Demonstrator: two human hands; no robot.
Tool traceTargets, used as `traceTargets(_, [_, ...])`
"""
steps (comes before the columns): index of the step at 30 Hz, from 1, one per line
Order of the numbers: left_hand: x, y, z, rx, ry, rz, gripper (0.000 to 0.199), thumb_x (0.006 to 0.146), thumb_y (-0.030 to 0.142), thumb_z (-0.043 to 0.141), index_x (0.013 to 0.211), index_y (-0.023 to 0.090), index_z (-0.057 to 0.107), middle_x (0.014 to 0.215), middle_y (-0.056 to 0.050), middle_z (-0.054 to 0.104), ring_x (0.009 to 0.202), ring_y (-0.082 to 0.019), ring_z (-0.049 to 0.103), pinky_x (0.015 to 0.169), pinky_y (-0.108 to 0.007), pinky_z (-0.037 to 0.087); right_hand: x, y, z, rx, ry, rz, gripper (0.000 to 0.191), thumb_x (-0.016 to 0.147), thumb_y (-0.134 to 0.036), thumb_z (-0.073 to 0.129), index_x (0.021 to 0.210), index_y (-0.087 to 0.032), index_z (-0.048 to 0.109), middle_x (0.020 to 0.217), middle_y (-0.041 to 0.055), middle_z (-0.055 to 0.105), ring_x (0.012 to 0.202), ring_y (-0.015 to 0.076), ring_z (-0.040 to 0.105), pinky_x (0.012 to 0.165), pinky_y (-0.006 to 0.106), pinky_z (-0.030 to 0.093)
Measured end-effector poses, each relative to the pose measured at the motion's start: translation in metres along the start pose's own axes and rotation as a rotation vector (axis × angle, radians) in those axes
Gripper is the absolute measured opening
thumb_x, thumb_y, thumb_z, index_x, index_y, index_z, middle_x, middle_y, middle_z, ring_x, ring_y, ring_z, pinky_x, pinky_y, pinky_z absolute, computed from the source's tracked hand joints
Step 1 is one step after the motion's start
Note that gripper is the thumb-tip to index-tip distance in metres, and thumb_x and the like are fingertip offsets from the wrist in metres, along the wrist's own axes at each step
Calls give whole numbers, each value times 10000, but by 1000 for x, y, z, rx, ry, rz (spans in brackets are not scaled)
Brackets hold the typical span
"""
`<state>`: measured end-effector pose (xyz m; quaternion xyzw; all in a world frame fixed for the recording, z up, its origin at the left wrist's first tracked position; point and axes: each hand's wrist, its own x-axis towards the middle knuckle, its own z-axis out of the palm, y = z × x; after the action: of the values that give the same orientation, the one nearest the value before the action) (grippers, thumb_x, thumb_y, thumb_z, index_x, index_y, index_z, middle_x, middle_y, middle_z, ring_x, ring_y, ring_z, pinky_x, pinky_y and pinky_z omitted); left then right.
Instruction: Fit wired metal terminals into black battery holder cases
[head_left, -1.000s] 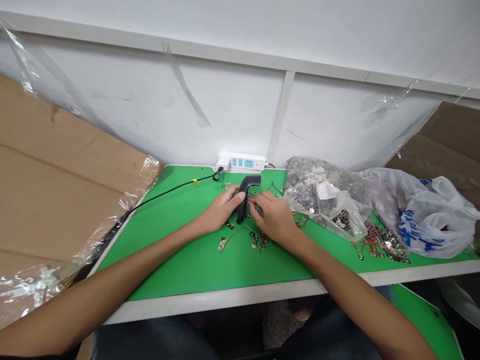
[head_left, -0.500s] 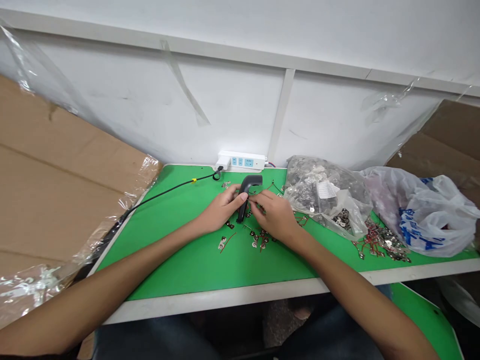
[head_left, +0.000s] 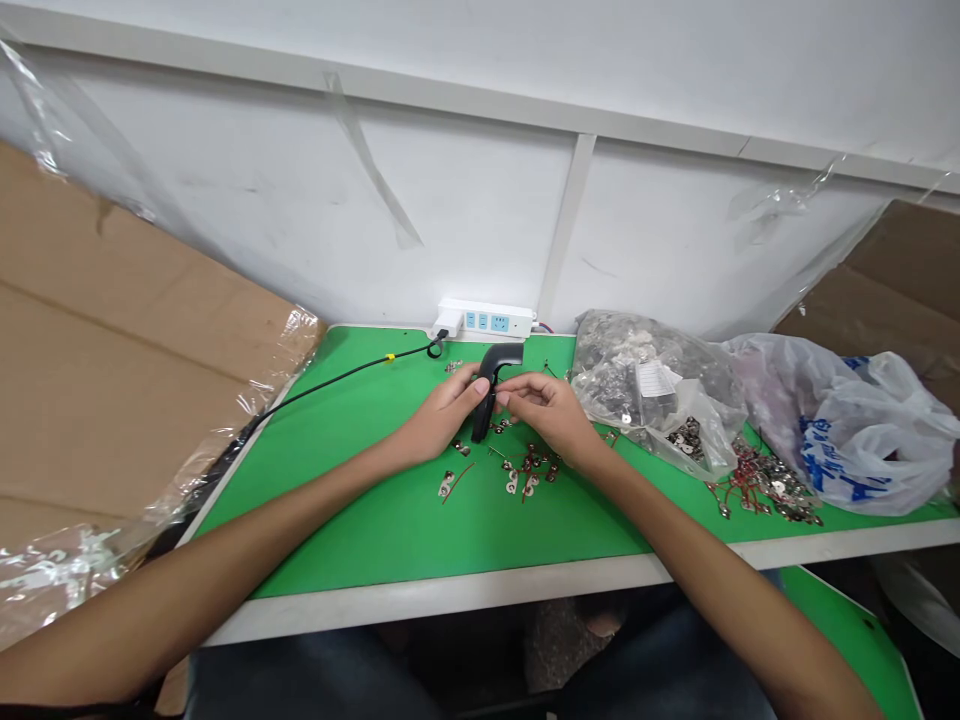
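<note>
A black curved part [head_left: 501, 357], bent at its top, is held above the green tabletop [head_left: 360, 520] in the middle of the view. My left hand [head_left: 448, 408] grips its left side, thumb across the front. At its right side, my right hand [head_left: 541, 405] has thumb and forefinger pinched together against the part; what lies between those fingertips is too small to make out. Small metal pieces with red wires [head_left: 531, 480] lie scattered just below the hands, and another metal piece [head_left: 447, 482] rests further left beside a red wire.
A white power strip [head_left: 487, 320] with a plugged-in black cable [head_left: 337, 381] sits by the wall. To the right are a clear bag of parts [head_left: 626, 370], a heap of wired metal pieces [head_left: 772, 480] and a white plastic bag [head_left: 885, 430]. Cardboard [head_left: 135, 330] stands at left.
The black part has turned slightly in my left hand. My right hand has shifted a little, its fingers still at the part, and more of the metal pieces below it now show.
</note>
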<state>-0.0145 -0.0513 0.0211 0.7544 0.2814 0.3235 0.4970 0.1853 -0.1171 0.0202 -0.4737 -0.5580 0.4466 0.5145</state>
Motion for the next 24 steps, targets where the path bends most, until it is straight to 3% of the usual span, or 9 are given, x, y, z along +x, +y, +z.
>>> traceTargets(3, [0, -1, 0, 6, 38, 39, 632, 1039, 691, 503, 1425, 210, 643, 1335, -96, 697, 1283, -329, 601, 1129, -417, 454, 0, -3, 2, 46, 2, 52, 477, 772, -628, 866, 896, -210, 672, 832, 22, 730, 747, 167, 667, 707, 303, 559])
traceTargets(7, [-3, -3, 1, 17, 29, 57, 663, 1042, 710, 475, 1466, 219, 613, 1357, -102, 688, 1270, -330, 606, 1130, -426, 454, -5, -10, 4, 7, -100, 27, 463, 869, -654, 777, 866, -206, 663, 770, -1, 679, 717, 158, 654, 722, 307, 547])
traceTargets(11, [-8, -5, 0, 75, -15, 171, 707, 1062, 722, 401, 1515, 206, 570, 1386, -140, 676, 1291, -352, 598, 1131, -460, 455, -13, -15, 6, -127, -135, -82, 368, 963, -571, 700, 906, -208, 674, 793, 2, 676, 727, 161, 623, 703, 302, 493])
traceTargets(16, [-12, -10, -2, 188, -3, 378, 787, 1056, 764, 337, 1551, 182, 525, 1411, -171, 658, 1225, -338, 649, 1056, -455, 505, -19, -16, 11, -326, -118, -266, 295, 1009, -423, 661, 821, -201, 610, 757, -14, 593, 701, 142, 537, 671, 287, 400])
traceTargets(24, [-14, -13, 0, 191, 54, 448, 810, 1047, 790, 269, 1529, 192, 528, 1353, -173, 691, 1133, -323, 698, 935, -446, 562, -23, -14, 15, -330, -86, -322, 308, 1005, -405, 685, 785, -207, 598, 740, -13, 603, 666, 139, 533, 631, 276, 387])
